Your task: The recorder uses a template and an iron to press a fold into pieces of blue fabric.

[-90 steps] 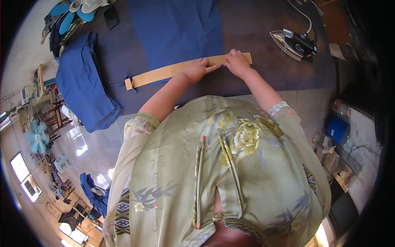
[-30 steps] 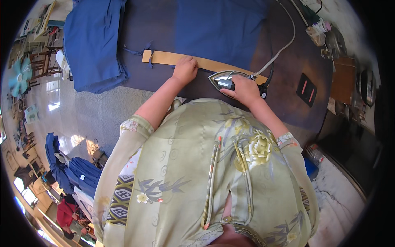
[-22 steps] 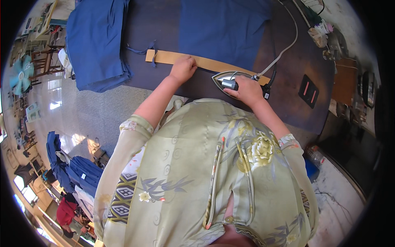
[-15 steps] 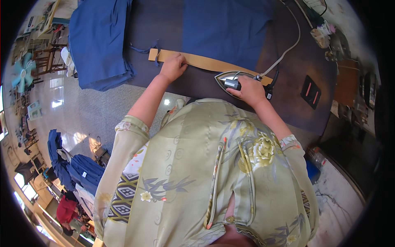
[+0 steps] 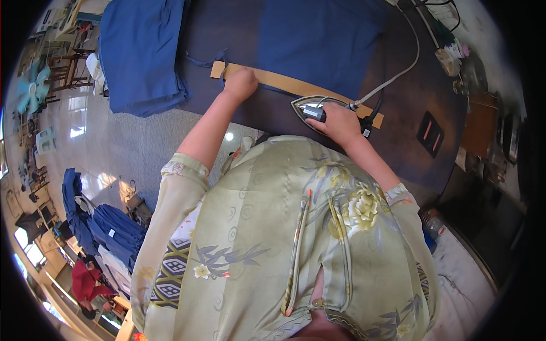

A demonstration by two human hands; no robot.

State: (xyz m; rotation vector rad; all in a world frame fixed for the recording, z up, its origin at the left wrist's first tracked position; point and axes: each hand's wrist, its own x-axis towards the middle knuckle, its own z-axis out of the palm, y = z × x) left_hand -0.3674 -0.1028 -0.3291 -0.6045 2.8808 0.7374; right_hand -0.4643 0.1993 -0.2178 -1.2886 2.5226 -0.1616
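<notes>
A long tan strip (image 5: 290, 85) lies across the near edge of a blue fabric piece (image 5: 318, 45) on the dark ironing table. My left hand (image 5: 242, 83) is closed at the strip's left part, fingers curled down on it; the fingertips are hidden. Around the left end of the strip loops a thin blue cloth band (image 5: 223, 68). My right hand (image 5: 340, 120) grips the handle of an iron (image 5: 298, 107), which rests flat beside the strip's near edge, its tip pointing left. A hose and a cord run from the iron's back.
A stack of blue fabric (image 5: 142, 62) hangs over the table's left edge. At the right lies a dark iron rest (image 5: 430, 134) with reddish bars. The pale hose (image 5: 406, 62) arcs up along the right side. Blue garments (image 5: 114, 227) and a person in red (image 5: 85, 281) are farther left.
The iron has slid slightly left along the strip, baring more of the strip's right end. My left hand keeps its place on the strip. The whole view has shifted a little.
</notes>
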